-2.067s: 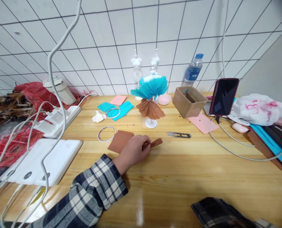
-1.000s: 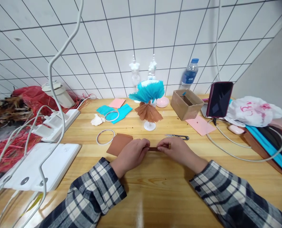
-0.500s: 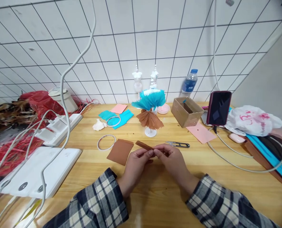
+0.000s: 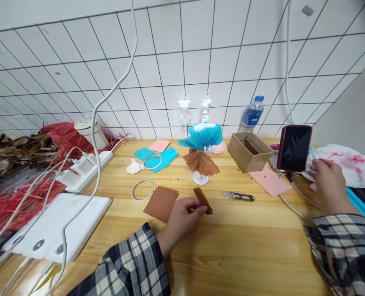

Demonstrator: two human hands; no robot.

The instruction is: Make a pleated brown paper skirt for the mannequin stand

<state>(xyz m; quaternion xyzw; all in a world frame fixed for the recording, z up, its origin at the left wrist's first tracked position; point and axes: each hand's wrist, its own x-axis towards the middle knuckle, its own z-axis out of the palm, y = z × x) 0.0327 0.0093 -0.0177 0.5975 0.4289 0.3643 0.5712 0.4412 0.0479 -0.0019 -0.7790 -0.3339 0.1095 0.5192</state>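
Observation:
A folded brown strip (image 4: 202, 200) is pinched between the thumb and fingers of my left hand (image 4: 185, 216), above the wooden table. Beside that hand lies a brown square sheet (image 4: 161, 202). My right hand (image 4: 328, 183) is at the far right, by a white plastic bag (image 4: 354, 164) and the phone; its fingertips are partly hidden, and whether they hold anything is unclear. Black-handled snips (image 4: 237, 196) rest on the table between my hands. Behind them stands a small mannequin with a teal ruffled piece (image 4: 200, 136) above a brown pleated one (image 4: 200, 161).
An open cardboard box (image 4: 250, 152), a water bottle (image 4: 253, 113) and an upright phone (image 4: 294, 148) stand at the back right. White rings (image 4: 143, 190) lie left of centre. Cables cross a white flat device (image 4: 56, 226) and a power strip (image 4: 85, 174) at the left.
My right hand has let go of the brown strip and moved far right to the plastic bag. My left hand still holds the strip, now tilted more steeply. The view has shifted slightly.

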